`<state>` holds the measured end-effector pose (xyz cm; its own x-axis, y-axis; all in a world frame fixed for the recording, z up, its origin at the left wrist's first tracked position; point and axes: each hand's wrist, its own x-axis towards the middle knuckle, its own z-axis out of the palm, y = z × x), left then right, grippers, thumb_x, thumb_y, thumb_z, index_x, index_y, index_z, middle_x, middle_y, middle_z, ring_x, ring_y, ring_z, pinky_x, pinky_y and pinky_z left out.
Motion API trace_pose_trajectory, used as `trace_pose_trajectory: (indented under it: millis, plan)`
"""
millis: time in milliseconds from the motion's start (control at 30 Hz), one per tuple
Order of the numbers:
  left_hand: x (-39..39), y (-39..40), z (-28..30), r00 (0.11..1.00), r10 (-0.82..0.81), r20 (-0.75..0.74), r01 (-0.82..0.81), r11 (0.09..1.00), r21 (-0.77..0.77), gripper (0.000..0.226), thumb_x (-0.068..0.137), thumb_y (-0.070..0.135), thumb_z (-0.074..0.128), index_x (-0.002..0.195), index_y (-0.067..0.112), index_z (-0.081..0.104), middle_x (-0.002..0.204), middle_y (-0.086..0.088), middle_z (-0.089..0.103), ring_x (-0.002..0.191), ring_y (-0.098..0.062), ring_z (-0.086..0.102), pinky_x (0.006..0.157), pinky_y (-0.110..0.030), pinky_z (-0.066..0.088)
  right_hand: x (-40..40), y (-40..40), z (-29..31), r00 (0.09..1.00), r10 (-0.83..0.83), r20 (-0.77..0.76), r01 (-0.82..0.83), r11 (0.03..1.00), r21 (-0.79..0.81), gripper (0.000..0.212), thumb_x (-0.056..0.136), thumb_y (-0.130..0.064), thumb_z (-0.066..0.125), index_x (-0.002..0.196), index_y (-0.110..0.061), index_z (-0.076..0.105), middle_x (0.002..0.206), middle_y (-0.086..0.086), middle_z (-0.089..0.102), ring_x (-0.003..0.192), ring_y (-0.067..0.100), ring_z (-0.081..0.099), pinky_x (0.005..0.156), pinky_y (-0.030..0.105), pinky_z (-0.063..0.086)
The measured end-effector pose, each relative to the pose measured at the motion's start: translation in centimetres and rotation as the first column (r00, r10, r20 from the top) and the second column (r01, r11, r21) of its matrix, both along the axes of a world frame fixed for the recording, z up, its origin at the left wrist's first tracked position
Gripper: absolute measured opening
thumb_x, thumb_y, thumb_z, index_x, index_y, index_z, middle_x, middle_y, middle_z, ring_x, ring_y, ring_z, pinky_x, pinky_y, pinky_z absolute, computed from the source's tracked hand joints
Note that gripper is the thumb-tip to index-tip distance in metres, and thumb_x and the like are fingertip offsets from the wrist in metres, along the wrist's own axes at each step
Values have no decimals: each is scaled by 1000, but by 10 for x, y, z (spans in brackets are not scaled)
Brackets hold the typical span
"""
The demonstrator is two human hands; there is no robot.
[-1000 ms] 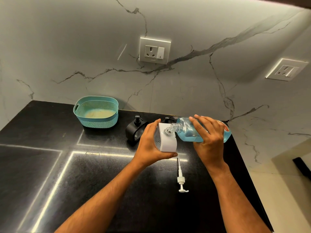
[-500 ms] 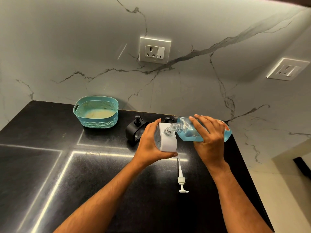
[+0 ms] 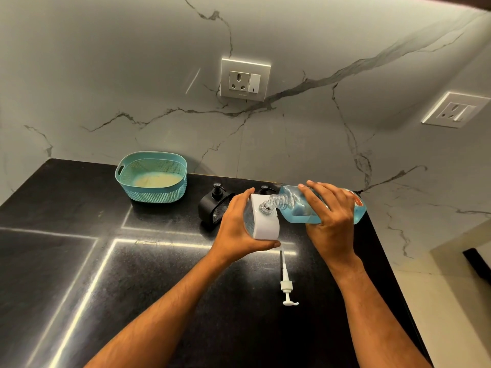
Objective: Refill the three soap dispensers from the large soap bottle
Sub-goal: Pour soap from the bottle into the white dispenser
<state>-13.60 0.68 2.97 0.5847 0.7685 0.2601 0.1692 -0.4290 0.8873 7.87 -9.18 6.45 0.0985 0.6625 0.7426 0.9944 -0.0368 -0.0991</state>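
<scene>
Sideways now, the large soap bottle point(image 3: 305, 211) lies nearly level above the black tabletop point(image 3: 132, 274), its long axis running right to left and its open neck dipping into the top hole of the white dispenser point(image 3: 265, 221). My right hand point(image 3: 332, 219) wraps over the bottle's body, fingers draped across it. My left hand point(image 3: 239, 229) grips the dispenser from its left side, thumb underneath. Near me on the tabletop lies the white pump point(image 3: 286, 282).

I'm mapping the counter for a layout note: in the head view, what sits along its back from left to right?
Teal basket → black soap dispenser → white dispenser, held in the left hand → large soap bottle, tipped by the right hand.
</scene>
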Motion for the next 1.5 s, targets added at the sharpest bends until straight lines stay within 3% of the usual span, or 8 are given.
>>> trace_pose_trajectory:
  millis: [133, 500, 1000, 1267, 1500]
  plan:
    - [0, 1, -1, 1000, 0, -2, 0, 1000, 12, 130, 55, 65, 92, 160, 19, 30, 151, 7, 44, 137, -2, 45, 113, -19, 41, 0, 0, 0, 1000, 1, 1, -1, 1000, -5, 65, 73, -12, 89, 134, -10, 66, 135, 10, 66, 125, 34, 60, 104, 55, 44]
    - [1, 2, -1, 1000, 5, -6, -5, 1000, 20, 129, 55, 62, 94, 159, 19, 32, 151, 7, 44, 137, -5, 46, 114, -31, 47, -1, 0, 2, 1000, 17, 11, -17, 1000, 7, 56, 78, -10, 82, 132, -9, 68, 134, 11, 67, 123, 36, 62, 102, 56, 44]
    - [1, 2, -1, 1000, -1, -1, 1, 1000, 29, 127, 55, 63, 92, 158, 21, 31, 150, 6, 45, 136, -4, 46, 112, -23, 45, 1, 0, 2, 1000, 9, 11, -9, 1000, -1, 63, 74, -11, 88, 133, -11, 68, 135, 10, 66, 124, 35, 60, 104, 54, 43]
    - [0, 1, -2, 1000, 5, -7, -5, 999, 32, 128, 55, 62, 93, 159, 17, 32, 150, 6, 44, 136, -5, 46, 113, -29, 46, 1, -1, 1, 1000, 10, 10, -10, 1000, -7, 64, 73, -12, 89, 133, -11, 68, 135, 11, 67, 124, 36, 61, 102, 57, 44]
    - [-1, 0, 0, 1000, -1, 7, 1, 1000, 23, 127, 55, 63, 92, 158, 19, 31, 149, 6, 45, 135, -2, 46, 111, -18, 43, 0, -1, 2, 1000, 17, 8, -17, 1000, -1, 63, 74, -12, 89, 133, -10, 68, 134, 10, 67, 124, 35, 61, 103, 54, 45]
